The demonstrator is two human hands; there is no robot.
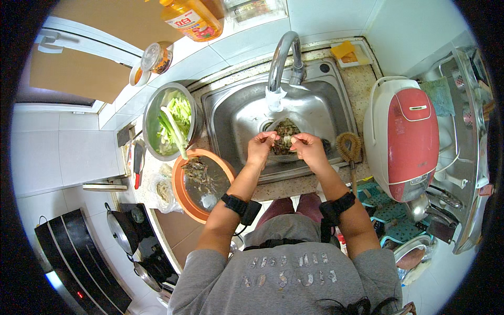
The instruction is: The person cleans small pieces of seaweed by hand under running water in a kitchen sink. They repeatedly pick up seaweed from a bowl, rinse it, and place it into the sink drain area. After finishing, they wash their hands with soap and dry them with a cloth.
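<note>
Over the steel sink (236,106), both hands are raised close together above a clear plastic bag (301,123) of dark scraps (286,128). My left hand (263,143) has its thumb and fingertips pinched at a small reddish piece, too small to name. Opposite it, my right hand (309,147) pinches a small pale piece (287,140). Left of the sink, an orange plastic basin (180,197) holds water and what look like raw shrimp (197,171). A steel bowl (147,126) of chopped green stalks (177,118) stands behind the basin, one long stalk resting over its rim.
The chrome faucet (279,59) arches over the sink. A round-headed scrub brush (349,146) leans at the sink's right edge, beside a red and white rice cooker (413,138). A knife (138,161) and a plastic bag (162,191) lie at left, near the stove (145,244).
</note>
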